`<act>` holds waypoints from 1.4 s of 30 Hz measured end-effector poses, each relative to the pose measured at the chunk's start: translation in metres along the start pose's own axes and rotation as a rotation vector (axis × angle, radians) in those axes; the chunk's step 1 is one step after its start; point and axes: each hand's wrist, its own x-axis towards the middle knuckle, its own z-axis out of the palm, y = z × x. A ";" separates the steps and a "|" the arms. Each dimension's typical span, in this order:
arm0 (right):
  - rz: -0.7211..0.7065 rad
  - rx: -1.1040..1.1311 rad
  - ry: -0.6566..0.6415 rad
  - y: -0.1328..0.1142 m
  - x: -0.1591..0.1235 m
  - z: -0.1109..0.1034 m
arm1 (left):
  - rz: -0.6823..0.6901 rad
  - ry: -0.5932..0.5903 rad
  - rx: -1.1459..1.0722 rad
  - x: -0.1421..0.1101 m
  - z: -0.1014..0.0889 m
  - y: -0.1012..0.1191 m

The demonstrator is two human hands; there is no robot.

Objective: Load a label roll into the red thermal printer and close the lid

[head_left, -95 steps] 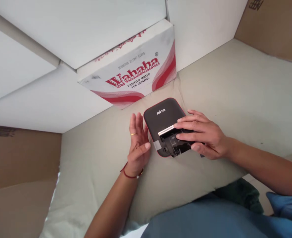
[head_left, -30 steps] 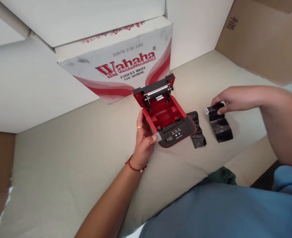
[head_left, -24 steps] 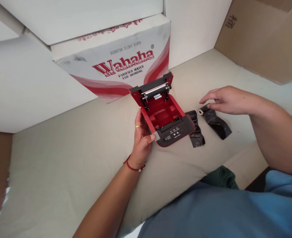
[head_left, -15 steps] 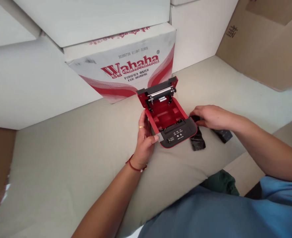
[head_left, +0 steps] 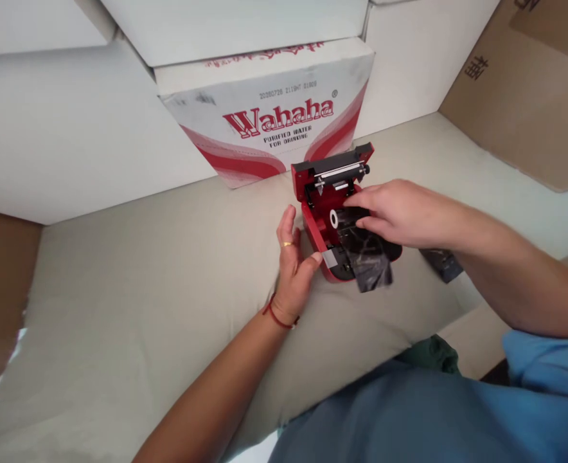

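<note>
A small black-and-red label printer (head_left: 313, 226) sits on the cloth with its lid (head_left: 333, 168) raised. Its roller shows under the lid. My right hand (head_left: 392, 212) pinches a roll of black paper (head_left: 340, 218) inside the printer's red bay, its white core end facing left. The roll's loose strip (head_left: 371, 260) hangs over the printer's front panel and hides most of it. At the printer's left side is my left hand (head_left: 296, 260), fingers stretched out and apart, thumb against the grey corner piece. A second black roll (head_left: 442, 263) lies to the right, partly hidden behind my right forearm.
Behind the printer stands a white-and-red water carton (head_left: 284, 122), against white cabinet fronts (head_left: 86, 141). Brown cardboard boxes are at the right (head_left: 525, 103) and far left (head_left: 4, 276). The beige cloth (head_left: 168, 308) covers the surface.
The closed printer has been opened. My right hand let go of the roll on the right, took the roll beside the printer and brought it left into the bay. My left fingers have loosened.
</note>
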 end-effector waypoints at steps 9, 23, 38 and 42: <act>0.151 -0.233 0.005 -0.021 0.029 0.024 | 0.542 -0.097 0.572 -0.018 0.006 0.027; 0.054 0.450 0.814 -0.002 -0.003 -0.001 | 0.695 -0.109 0.852 -0.017 0.024 0.036; -0.118 0.409 0.884 0.015 0.000 0.036 | 0.729 -0.104 1.084 -0.024 0.034 0.050; -0.238 0.321 0.892 0.019 -0.024 0.056 | 0.745 -0.085 1.098 -0.025 0.035 0.050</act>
